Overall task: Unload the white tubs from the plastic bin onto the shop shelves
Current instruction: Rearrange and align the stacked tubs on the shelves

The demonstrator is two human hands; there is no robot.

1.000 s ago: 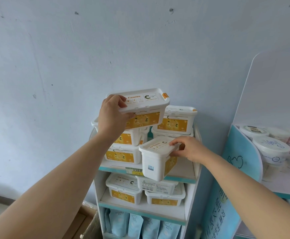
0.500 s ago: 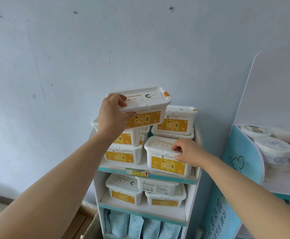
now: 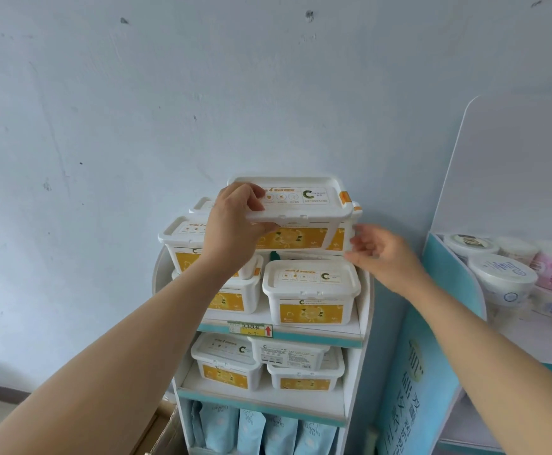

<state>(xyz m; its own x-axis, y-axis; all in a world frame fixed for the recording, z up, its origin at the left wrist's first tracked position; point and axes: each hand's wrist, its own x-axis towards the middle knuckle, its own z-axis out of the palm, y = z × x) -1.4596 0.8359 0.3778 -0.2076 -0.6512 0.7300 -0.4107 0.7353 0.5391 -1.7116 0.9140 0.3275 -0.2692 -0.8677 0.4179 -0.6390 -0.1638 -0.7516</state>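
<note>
My left hand [image 3: 235, 231] grips the left end of a white tub [image 3: 304, 211] with a yellow label, held level above the top shelf's stack. My right hand [image 3: 379, 254] is open beside that tub's right end, fingertips at its edge. Just below stands another white tub [image 3: 310, 290] on the top shelf [image 3: 320, 333], free of both hands. Several more white tubs [image 3: 186, 244] are stacked at the left of that shelf. The plastic bin is not in view.
The narrow white and teal shelf unit stands against a pale blue wall. Its second shelf holds more tubs [image 3: 225, 362]; blue pouches [image 3: 251, 428] fill the one below. A second display [image 3: 448, 290] at the right carries round white and pink tubs [image 3: 501, 277]. A cardboard box [image 3: 166, 435] sits lower left.
My right hand set its tub upright on the top shelf, let go and rose to the right end of the held tub. My left hand moved that tub right and slightly up.
</note>
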